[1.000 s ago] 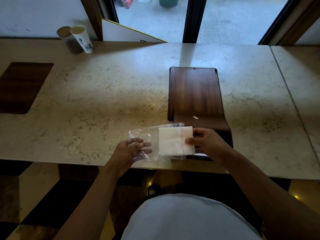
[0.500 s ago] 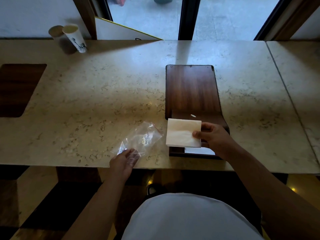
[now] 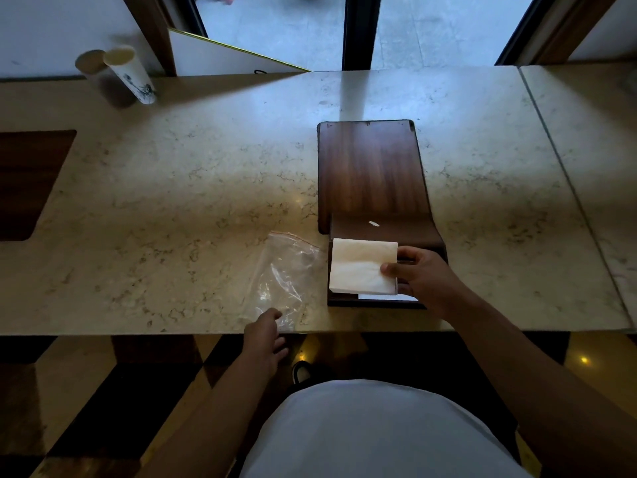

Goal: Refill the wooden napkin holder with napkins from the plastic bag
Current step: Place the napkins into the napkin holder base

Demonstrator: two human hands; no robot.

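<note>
The dark wooden napkin holder lies on the marble table, its low front box nearest me. My right hand pinches the right edge of a stack of white napkins, held flat just over that box. A strip of white napkin shows in the box under the stack. The clear plastic bag lies crumpled and empty on the table left of the holder. My left hand sits at the table's near edge, fingers apart, fingertips at the bag's near corner.
Two paper cups stand at the far left of the table. A dark wooden inlay is set into the left side. A white board leans behind the table. A seam splits the tabletop at right.
The napkin stack came out of the bag and moved right over the holder's box. My left hand laid the empty bag on the table and drew back toward the table edge.
</note>
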